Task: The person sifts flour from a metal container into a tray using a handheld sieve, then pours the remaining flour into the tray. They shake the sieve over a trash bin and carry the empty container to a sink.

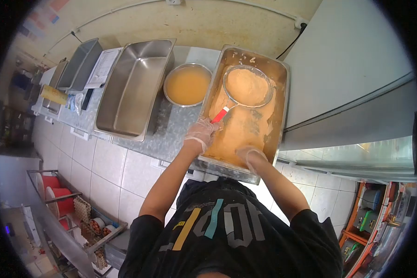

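My left hand (203, 131), in a clear plastic glove, is wrapped round the red handle of a round sieve (226, 91). Orange-tan powder (248, 86) is heaped inside the sieve, which lies over the back part of a deep metal tray (284, 99). More of this powder covers the tray's floor. Near the tray's front right, my right hand (250, 155), also gloved, reaches down to the powder; its fingers are blurred and partly hidden. Left of the tray stands a round metal bowl (167, 95) of cloudy orange liquid (188, 86).
A large steel pan (136, 88) is left of the bowl on the grey counter (167, 134). Beyond it are papers (103, 68) and a grey bin (80, 65). A tall metal appliance (352, 69) stands close on the right. Shelves (366, 222) are at the lower right.
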A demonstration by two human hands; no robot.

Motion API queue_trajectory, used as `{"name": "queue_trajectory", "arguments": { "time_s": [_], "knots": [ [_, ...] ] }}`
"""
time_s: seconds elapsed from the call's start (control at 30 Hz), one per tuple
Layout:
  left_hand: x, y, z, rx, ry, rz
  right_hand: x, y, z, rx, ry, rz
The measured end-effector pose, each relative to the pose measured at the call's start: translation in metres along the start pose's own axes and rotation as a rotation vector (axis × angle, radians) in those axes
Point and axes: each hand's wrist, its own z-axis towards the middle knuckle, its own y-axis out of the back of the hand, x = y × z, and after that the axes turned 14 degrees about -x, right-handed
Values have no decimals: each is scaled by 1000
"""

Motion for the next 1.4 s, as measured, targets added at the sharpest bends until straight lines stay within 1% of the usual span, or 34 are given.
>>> {"name": "queue_trajectory", "arguments": {
  "time_s": [0.07, 0.1, 0.17, 0.2, 0.23, 0.27, 0.3, 0.37, 0.4, 0.43, 0.47, 0.5, 0.53, 0.57, 0.6, 0.63, 0.67, 0.73, 0.77, 0.8, 0.83, 0.9, 0.97, 1.0, 1.03, 1.1, 1.13, 1.17, 1.2, 1.23, 1.27, 1.3, 1.37, 1.4],
  "knots": [
    [1, 0, -1, 0, -19, -15, 15, 11, 15, 2, -964, 1070],
    [2, 1, 1, -13, -45, -29, -1, -1, 22, 8, -965, 1065],
    [4, 2, 2, 16, -33, -10, -44, -33, 42, -94, -647, 1022],
    [4, 1, 2, 47, -24, 8, -37, -18, 53, -86, -643, 1017],
    [4, 2, 4, 43, -13, 10, -17, 13, 64, -369, -603, 545],
    [4, 2, 5, 72, -25, 20, -5, 29, 74, -625, -536, 68],
    [5, 3, 4, 101, -39, 33, -10, 16, 88, -617, -528, 73],
    [13, -7, -3, 62, -45, -4, -24, -27, 116, -711, -157, 3],
    [16, -9, -3, 14, -59, -42, -19, -35, 125, -710, -132, 9],
    [16, -8, 1, -9, -36, -26, -14, -43, 133, -459, -28, 68],
    [14, -9, 1, -21, -31, -81, -5, -55, 135, -192, 82, 116],
    [13, -7, -1, -31, -26, -129, -11, -94, 134, -231, 174, 391],
    [13, -4, -1, 18, -15, -124, -13, -126, 132, -267, 263, 672],
    [12, -1, 2, 57, -4, -118, 4, -115, 121, -249, 219, 839],
    [12, 1, 5, 94, -4, -92, 25, -87, 108, -220, 172, 1003],
    [11, 3, 5, 136, -3, -72, 49, -55, 98, -252, 218, 980],
    [12, 3, 3, 113, 24, -51, 69, -33, 96, -290, 259, 957],
    [12, 4, -1, 13, -26, -120, 79, -25, 88, -253, 258, 968],
    [12, 6, -1, -8, -10, -109, 78, -27, 85, -214, 232, 992],
    [10, 11, 0, 39, -26, -89, 74, -29, 85, -160, 192, 1025],
    [11, 15, 1, 85, -46, -72, 70, -33, 87, -102, 138, 1067],
    [14, 14, -2, 47, -50, -80, 53, -40, 86, 44, -21, 1195],
    [12, 12, 0, 35, -91, -107, 32, -41, 82, 175, -216, 1388],
    [11, 11, 1, 84, -2, -120, 18, -38, 77, 205, -310, 1485],
    [9, 11, 2, 147, 72, -135, 10, -28, 70, 206, -388, 1577],
    [5, 10, 4, 130, 106, -146, -5, 5, 58, 129, -495, 1727],
    [10, 4, 4, 107, 34, -134, -10, 21, 53, 64, -525, 1782],
    [15, -3, 3, 74, -31, -116, -16, 40, 50, -11, -534, 1829],
    [15, -7, 3, 91, -69, -133, -21, 56, 53, -73, -519, 1873],
    [16, -9, 1, 48, -66, -126, -27, 67, 62, -126, -479, 1925],
    [17, -10, 0, 3, -55, -115, -55, 61, 87, 113, -336, 2157],
    [18, -9, 1, 13, -70, -118, -82, 57, 121, 374, -167, 2363],
    [14, -6, 1, 1, -55, -76, -80, 88, 154, -131, -574, 1866],
    [12, -6, 0, 13, -70, -79, -59, 116, 151, -147, -584, 1875]
  ]
}}
